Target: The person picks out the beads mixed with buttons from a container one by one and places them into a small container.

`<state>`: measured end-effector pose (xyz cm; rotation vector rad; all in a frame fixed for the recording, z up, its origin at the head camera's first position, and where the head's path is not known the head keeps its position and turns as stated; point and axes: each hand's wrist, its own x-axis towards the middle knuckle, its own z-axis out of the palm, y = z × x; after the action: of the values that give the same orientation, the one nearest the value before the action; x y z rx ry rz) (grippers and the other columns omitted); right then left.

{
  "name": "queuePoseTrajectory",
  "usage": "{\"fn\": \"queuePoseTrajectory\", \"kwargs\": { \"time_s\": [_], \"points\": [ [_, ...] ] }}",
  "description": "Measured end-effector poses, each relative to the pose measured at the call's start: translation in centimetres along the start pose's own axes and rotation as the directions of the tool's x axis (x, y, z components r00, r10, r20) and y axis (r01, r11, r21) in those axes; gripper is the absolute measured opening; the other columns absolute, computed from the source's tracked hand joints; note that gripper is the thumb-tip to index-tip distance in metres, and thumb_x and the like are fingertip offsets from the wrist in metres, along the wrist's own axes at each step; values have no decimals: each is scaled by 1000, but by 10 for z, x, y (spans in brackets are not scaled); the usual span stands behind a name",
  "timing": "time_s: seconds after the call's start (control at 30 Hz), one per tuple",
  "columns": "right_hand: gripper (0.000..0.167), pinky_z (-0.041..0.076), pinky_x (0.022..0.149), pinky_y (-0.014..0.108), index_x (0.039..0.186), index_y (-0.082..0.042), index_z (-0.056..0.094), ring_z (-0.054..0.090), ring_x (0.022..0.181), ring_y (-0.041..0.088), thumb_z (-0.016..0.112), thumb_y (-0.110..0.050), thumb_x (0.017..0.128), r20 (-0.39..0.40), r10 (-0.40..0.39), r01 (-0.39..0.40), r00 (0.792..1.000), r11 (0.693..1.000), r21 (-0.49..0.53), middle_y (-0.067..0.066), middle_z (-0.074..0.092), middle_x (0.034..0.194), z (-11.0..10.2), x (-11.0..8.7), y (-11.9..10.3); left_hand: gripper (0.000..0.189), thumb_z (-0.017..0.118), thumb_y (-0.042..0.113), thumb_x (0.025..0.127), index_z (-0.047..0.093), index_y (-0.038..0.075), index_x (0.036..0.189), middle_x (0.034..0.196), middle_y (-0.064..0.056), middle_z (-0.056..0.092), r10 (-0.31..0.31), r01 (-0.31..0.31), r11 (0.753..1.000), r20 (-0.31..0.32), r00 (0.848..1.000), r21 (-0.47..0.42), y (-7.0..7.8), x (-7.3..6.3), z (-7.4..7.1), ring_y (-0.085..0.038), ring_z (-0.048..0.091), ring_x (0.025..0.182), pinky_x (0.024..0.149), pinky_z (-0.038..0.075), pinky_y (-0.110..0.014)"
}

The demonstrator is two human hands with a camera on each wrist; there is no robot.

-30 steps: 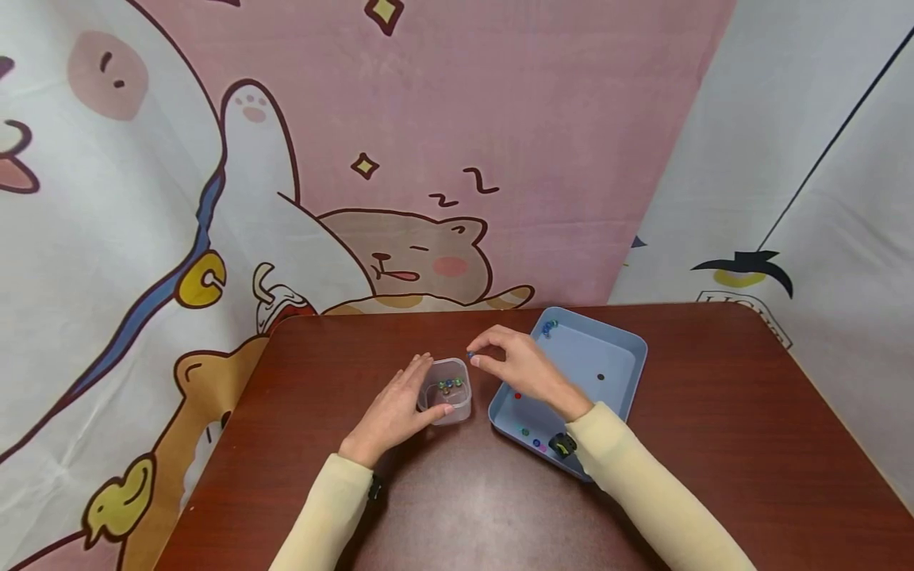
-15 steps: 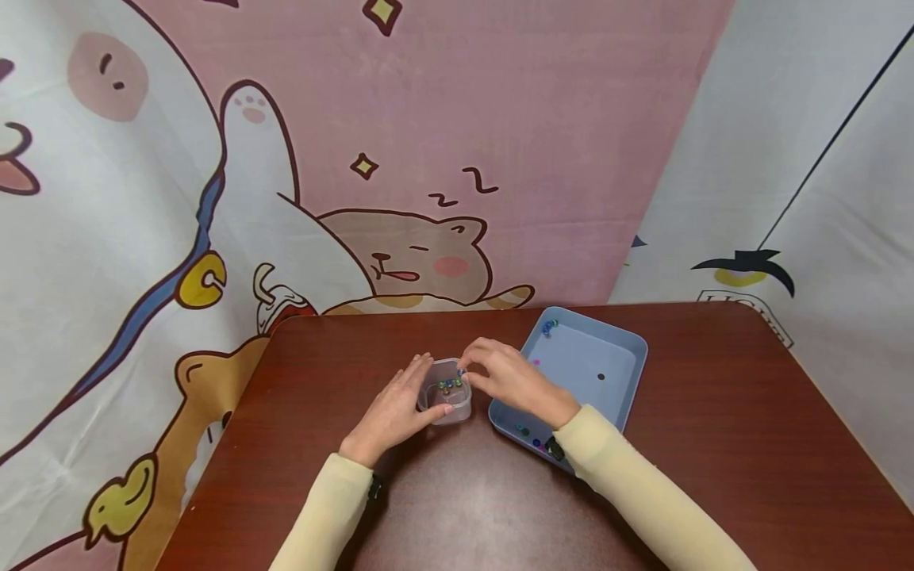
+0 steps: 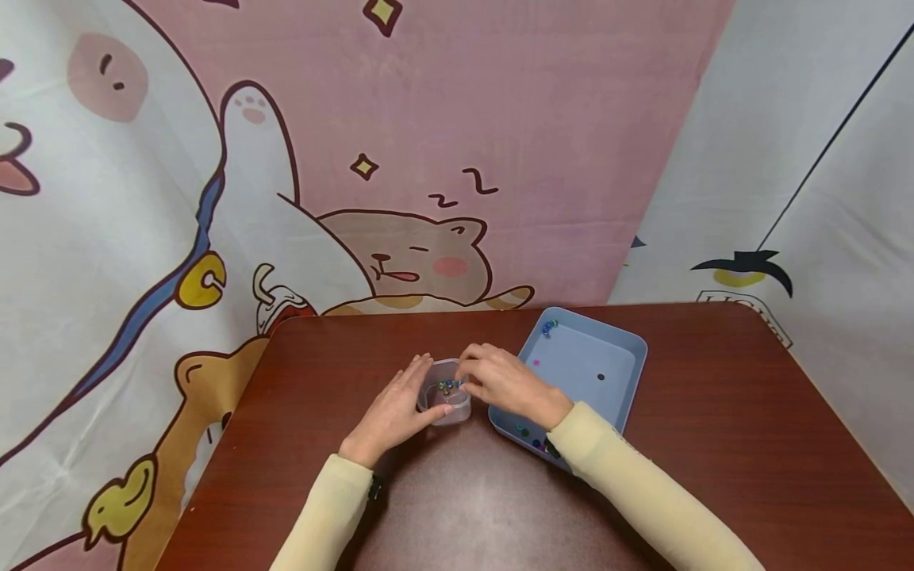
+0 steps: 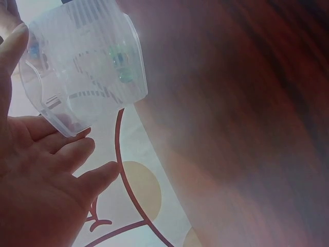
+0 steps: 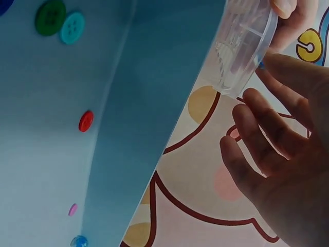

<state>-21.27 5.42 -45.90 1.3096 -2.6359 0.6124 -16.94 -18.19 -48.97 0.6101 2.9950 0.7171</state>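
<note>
A small clear plastic container [image 3: 451,414] stands on the table with several blue and green glass marbles [image 3: 447,386] inside. My left hand [image 3: 391,412] rests against its left side, fingers nearly straight and spread, with the thumb along the near rim. Over the container's right rim, my right hand [image 3: 507,382] pinches a blue marble [image 5: 261,65] between thumb and index finger; the fingertips cover most of it. The other fingers of that hand [image 5: 288,123] are loosely spread. Through the container's cloudy wall, green marbles [image 4: 122,62] show in the left wrist view.
To the right lies a blue tray [image 3: 571,373], partly under my right forearm. It bears marbles [image 3: 548,327] in its far left corner and scattered buttons, among them a red button [image 5: 86,121] and a green button [image 5: 50,17]. A printed cloth hangs behind the brown table [image 3: 343,349].
My right hand has moved left from beside the container to its right rim, lowering the blue marble toward the inside. The left hand and the container have stayed in place.
</note>
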Motion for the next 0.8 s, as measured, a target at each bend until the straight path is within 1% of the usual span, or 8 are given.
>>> {"fn": "queuePoseTrajectory", "kwargs": {
  "time_s": [0.23,0.4,0.47,0.6,0.7,0.8],
  "points": [
    [8,57,83,36,100,-14,80,65,99,21,81,-15,92,-8,-25,25,1000,999,-27,4,69,111,1,1,1,94,70,59,94,36,1,160,166,-14,35,0,0,1000,3,1000,0,0,-1,0,-29,29,154,123,29,-52],
    [14,57,84,36,104,-11,80,65,100,23,82,-18,92,-8,-16,16,1000,1000,-17,5,69,113,0,1,1,94,70,59,94,35,1,160,166,-14,34,0,0,1000,7,1000,0,0,-1,0,-29,28,154,123,28,-52],
    [17,57,85,37,107,-10,80,65,101,23,81,-19,93,-7,5,-5,1000,1000,11,5,69,114,-1,0,1,94,70,58,94,35,1,160,166,-14,34,2,-2,1000,5,1000,0,0,-1,0,-29,29,154,123,28,-52],
    [18,57,90,40,111,-11,79,66,106,22,77,-21,96,-18,74,-72,997,992,103,4,68,116,-7,-3,4,94,71,57,93,36,0,159,165,-15,35,4,-4,1000,-2,1000,2,0,0,0,-30,30,154,123,29,-52],
    [19,57,93,42,112,-10,78,67,109,22,76,-20,97,-63,123,-110,990,978,178,3,69,117,-11,-7,9,94,72,57,93,37,1,159,165,-15,36,4,-4,1000,-6,1000,3,0,0,0,-30,30,154,123,29,-52],
    [19,56,95,44,114,-10,77,67,112,22,75,-20,98,-131,168,-134,977,963,236,3,70,119,-16,-12,16,94,72,58,93,37,1,159,164,-15,37,2,-2,1000,-8,1000,3,0,-1,0,-30,30,154,123,29,-52]
  ]
}}
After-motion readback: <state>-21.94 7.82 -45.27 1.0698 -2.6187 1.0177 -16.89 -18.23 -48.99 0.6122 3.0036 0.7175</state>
